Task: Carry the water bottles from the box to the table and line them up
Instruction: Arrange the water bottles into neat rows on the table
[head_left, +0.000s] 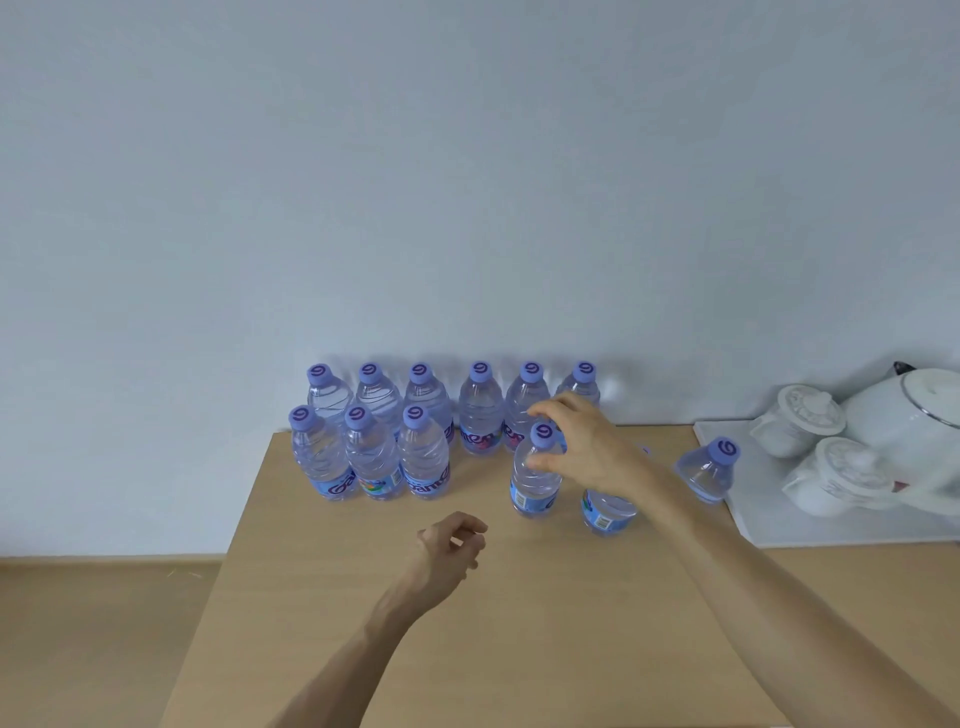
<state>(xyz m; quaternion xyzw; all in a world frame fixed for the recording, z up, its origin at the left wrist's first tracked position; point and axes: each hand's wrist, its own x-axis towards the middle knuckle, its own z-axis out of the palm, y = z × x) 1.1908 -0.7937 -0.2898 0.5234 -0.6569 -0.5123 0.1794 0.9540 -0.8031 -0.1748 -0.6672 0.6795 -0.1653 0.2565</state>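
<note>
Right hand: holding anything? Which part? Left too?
The right hand grips a water bottle at its neck and shoulder, just under the cap; the bottle stands upright on the table. The left hand holds nothing, fingers loosely curled.

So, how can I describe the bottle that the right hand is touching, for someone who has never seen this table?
Start at the wooden table against the wall, where two rows of water bottles stand at the back. In front of the back row's right end stands one bottle apart from the rows. Unlike its neighbours, the right hand is curved around its neck.
</note>
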